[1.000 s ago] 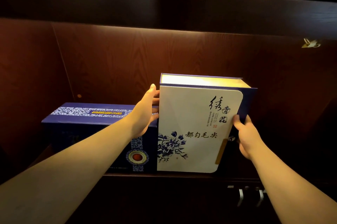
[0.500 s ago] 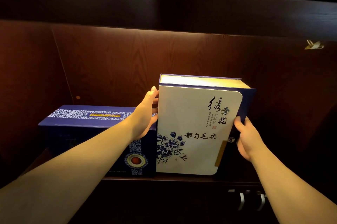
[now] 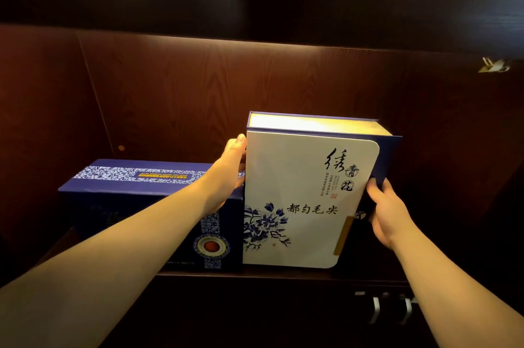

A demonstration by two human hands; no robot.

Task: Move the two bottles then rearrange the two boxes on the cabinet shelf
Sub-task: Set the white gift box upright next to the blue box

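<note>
A tall white box [image 3: 300, 177] with blue flowers and black calligraphy stands upright on the dark cabinet shelf [image 3: 255, 274]. My left hand [image 3: 226, 172] presses flat on its left side, and my right hand [image 3: 388, 214] grips its right edge. A low dark blue box [image 3: 133, 180] with a white patterned band lies directly to its left, touching it, under my left forearm. No bottles are in view.
The shelf is a dim wooden niche lit from above, with a side wall [image 3: 42, 135] at the left and a back panel [image 3: 255, 87]. Metal door handles [image 3: 391, 308] show below the shelf at the lower right. A small brass fitting [image 3: 493, 65] sits at the upper right.
Both hands have stayed on the white box. The box has barely shifted, sitting slightly closer against the blue box; the view has tilted a little.
</note>
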